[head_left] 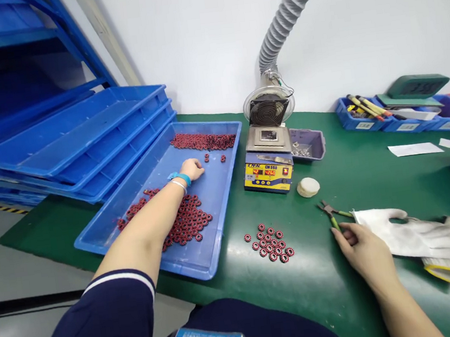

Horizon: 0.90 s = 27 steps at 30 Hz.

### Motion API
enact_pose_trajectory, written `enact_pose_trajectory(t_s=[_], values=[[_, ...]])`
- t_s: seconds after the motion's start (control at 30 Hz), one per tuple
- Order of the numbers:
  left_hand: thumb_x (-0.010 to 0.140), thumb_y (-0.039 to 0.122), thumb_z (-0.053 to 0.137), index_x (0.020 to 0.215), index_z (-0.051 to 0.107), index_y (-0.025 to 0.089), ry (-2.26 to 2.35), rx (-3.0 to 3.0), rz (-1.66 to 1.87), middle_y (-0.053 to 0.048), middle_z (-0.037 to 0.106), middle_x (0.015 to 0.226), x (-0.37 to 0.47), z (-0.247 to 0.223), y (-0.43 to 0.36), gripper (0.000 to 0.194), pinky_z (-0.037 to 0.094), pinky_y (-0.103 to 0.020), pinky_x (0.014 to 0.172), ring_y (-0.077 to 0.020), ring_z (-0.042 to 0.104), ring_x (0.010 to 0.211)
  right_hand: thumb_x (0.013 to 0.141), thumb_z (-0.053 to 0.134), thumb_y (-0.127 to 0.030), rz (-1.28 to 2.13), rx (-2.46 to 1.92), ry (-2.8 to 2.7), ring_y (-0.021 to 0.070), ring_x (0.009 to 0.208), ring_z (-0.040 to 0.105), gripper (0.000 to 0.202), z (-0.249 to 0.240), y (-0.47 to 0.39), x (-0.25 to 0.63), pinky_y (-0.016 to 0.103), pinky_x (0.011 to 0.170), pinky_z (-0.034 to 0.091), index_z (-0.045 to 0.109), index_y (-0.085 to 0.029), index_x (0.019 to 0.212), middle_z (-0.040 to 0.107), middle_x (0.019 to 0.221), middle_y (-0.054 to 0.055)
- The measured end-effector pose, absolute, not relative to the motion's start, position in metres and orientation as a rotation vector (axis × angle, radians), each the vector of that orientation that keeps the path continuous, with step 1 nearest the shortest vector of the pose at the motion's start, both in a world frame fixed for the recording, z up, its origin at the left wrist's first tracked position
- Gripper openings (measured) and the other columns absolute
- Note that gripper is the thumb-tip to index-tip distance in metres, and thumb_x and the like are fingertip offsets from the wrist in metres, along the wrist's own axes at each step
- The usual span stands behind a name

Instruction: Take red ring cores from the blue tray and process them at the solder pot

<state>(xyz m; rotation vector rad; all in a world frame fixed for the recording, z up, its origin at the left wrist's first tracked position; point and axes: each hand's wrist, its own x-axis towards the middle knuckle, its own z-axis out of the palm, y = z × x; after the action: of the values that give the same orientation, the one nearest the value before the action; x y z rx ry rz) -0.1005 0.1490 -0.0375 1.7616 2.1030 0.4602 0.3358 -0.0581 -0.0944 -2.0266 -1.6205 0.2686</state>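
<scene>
My left hand point(192, 168) reaches over the blue tray point(229, 201), its fingers curled together. Whatever they hold, if anything, is hidden. Just right of it lie a few loose red-and-black ring-shaped parts point(206, 158). Many more of these rings fill a band along the tray's far end, with another heap point(188, 219) at the near end under my forearm. On the right, my right hand point(364, 252) rests on the table, its fingers closed at one handle of the green-handled wire cutters point(328, 209). Their jaws point away from me, slightly apart. A small group of rings point(271, 244) lies between the tray and the cutters.
A yellow-fronted solder pot point(268, 171) stands under a grey duct hose point(288, 13). Beside it are a purple bin point(318, 143) and a round whitish block point(308, 186). White gloves point(417, 235) lie right. Stacked blue trays point(83, 147) stand left; small blue bins point(367, 125) sit back right.
</scene>
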Motion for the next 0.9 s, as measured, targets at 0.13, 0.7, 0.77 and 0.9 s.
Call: enact_pose_trajectory(t_s=[0.13,0.7,0.77,0.9], values=[[0.072,0.029,0.066,0.074,0.060,0.016,1.968,1.848,0.554,-0.004,0.064,0.071,-0.076,-0.022,0.133,0.014,0.051,-0.032,0.072,-0.0180,0.061,0.070,0.077,0.044,-0.060,0.270,-2.021,-1.614,0.0193,0.057,0.057,0.047,-0.098,-0.060,0.338,0.034,0.057,0.048,0.065,-0.018,0.082,0.061,0.068,0.006],[0.072,0.009,0.064,0.100,0.069,0.013,1.126,2.609,-0.536,-0.020,0.065,0.108,0.038,-0.014,0.036,0.028,0.052,-0.037,0.066,-0.0315,0.070,0.086,0.071,0.049,-0.064,0.325,-2.002,-1.619,0.0204,0.058,0.056,0.053,-0.097,-0.064,0.340,0.037,0.058,0.050,0.067,-0.016,0.086,0.060,0.068,0.007],[0.071,0.014,0.069,0.103,0.068,0.014,1.104,2.593,-0.531,-0.019,0.065,0.108,0.039,-0.010,0.030,0.032,0.053,-0.037,0.069,-0.0305,0.070,0.088,0.071,0.050,-0.067,0.327,-2.004,-1.624,0.0207,0.057,0.056,0.055,-0.097,-0.064,0.340,0.038,0.057,0.050,0.067,-0.017,0.086,0.060,0.068,0.007],[0.075,0.023,0.070,0.110,0.063,0.017,1.044,2.590,-0.214,-0.014,0.064,0.114,0.013,0.012,0.017,0.036,0.052,-0.034,0.080,-0.0258,0.067,0.095,0.076,0.048,-0.068,0.180,-1.993,-1.614,0.0237,0.063,0.059,0.063,-0.092,-0.069,0.336,0.041,0.062,0.052,0.067,-0.011,0.095,0.062,0.074,0.011]])
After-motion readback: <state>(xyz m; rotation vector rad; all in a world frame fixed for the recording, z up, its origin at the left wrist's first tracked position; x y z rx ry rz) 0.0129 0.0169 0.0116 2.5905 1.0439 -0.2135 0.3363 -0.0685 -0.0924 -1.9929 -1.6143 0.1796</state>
